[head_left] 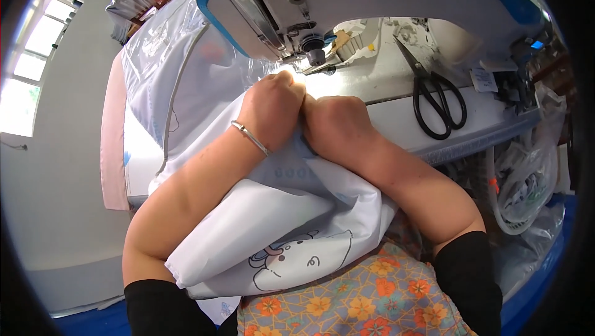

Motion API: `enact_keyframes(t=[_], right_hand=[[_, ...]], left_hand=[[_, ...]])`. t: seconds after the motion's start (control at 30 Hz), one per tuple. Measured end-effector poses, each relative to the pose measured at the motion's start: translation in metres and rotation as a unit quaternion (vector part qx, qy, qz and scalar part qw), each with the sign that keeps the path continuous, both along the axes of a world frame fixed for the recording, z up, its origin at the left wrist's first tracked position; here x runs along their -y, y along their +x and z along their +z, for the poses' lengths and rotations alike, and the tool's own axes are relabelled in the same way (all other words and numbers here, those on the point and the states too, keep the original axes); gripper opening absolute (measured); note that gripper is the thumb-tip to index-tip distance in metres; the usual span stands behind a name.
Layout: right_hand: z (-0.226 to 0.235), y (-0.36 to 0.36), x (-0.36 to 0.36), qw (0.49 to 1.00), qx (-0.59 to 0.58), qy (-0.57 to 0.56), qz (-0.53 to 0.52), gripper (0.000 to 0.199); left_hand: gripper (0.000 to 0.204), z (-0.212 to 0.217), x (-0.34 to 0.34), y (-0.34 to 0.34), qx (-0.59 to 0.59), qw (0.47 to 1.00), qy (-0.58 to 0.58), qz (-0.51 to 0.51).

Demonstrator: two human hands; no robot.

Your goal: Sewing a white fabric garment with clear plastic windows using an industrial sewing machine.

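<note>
Both my hands are together at the lit needle area of a white and blue sewing machine. My left hand, with a silver bangle at its wrist, is closed on the edge of a white printed fabric. Right beside it, my right hand is also closed, gripping the same cloth; most of its fingertips are hidden. From my hands the fabric drapes over the table edge onto my lap, showing a line-drawn cartoon face. The needle and presser foot are mostly hidden behind my knuckles.
Black-handled scissors lie on the machine bed to the right. More pale fabric with clear plastic spreads over the table at left. Clear plastic bags hang at the right, below the table edge. Small items lie behind the needle.
</note>
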State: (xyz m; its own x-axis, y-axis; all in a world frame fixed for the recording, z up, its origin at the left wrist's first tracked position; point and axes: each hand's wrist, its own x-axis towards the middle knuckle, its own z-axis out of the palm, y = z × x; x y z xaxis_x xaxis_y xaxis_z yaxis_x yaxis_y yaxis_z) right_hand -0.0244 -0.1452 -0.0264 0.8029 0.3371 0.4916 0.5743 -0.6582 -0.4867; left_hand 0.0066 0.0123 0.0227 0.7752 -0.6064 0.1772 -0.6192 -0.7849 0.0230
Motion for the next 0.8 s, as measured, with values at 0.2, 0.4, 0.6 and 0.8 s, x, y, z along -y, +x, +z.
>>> enact_keyframes(t=[0.2,0.4,0.6,0.8], right_hand=[[0.011,-0.010,0.014,0.997,-0.011,-0.066,0.023,0.016],[0.002,-0.008,0.009,0.999,-0.031,-0.023,0.009,0.011],[0.006,0.009,-0.005,1.000,0.017,-0.007,0.000,0.011],[-0.008,0.010,0.002,0.999,0.017,-0.041,-0.021,0.016]], left_hand=[[0.011,0.008,0.000,0.002,-0.084,0.992,-0.057,0.075],[0.010,0.001,0.007,-0.007,-0.015,1.000,-0.014,-0.011],[0.013,0.023,-0.010,0.001,0.012,0.998,-0.011,-0.060],[0.095,0.059,-0.056,-0.061,-0.042,0.993,0.048,0.096]])
